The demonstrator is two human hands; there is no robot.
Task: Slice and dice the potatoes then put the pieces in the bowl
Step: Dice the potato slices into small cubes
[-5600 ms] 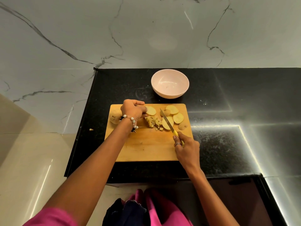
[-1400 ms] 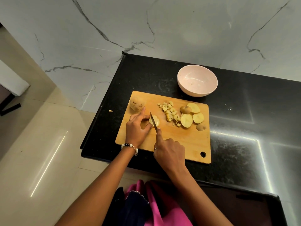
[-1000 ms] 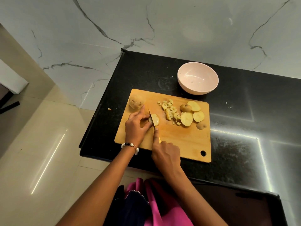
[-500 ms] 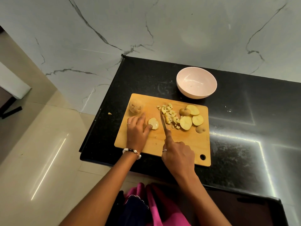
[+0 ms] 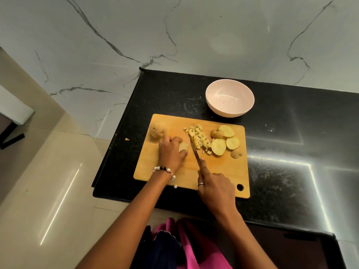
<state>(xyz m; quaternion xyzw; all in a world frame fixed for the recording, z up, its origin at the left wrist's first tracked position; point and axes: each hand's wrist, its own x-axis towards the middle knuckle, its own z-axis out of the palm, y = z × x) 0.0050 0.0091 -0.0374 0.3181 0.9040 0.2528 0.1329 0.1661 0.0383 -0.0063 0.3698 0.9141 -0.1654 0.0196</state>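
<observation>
On the wooden cutting board [image 5: 219, 171], my left hand [image 5: 171, 152] grips a potato slice [image 5: 183, 146], covering most of it. My right hand [image 5: 215, 189] holds the knife [image 5: 194, 152], forefinger along its back; the blade's tip lies at the pile of diced potato [image 5: 199, 137], just right of the slice. Round potato slices [image 5: 225, 141] lie at the board's right. A whole potato [image 5: 157, 129] sits in its far left corner. The pink bowl [image 5: 230, 98] stands behind the board with nothing visible in it.
The board lies on a black counter [image 5: 291, 152] whose left edge drops to a pale tiled floor. A small potato scrap [image 5: 127, 139] lies on the counter left of the board. A marble wall rises behind the bowl.
The knife came off the slice and swung right to the diced pile. My left hand closed over the slice it was steadying.
</observation>
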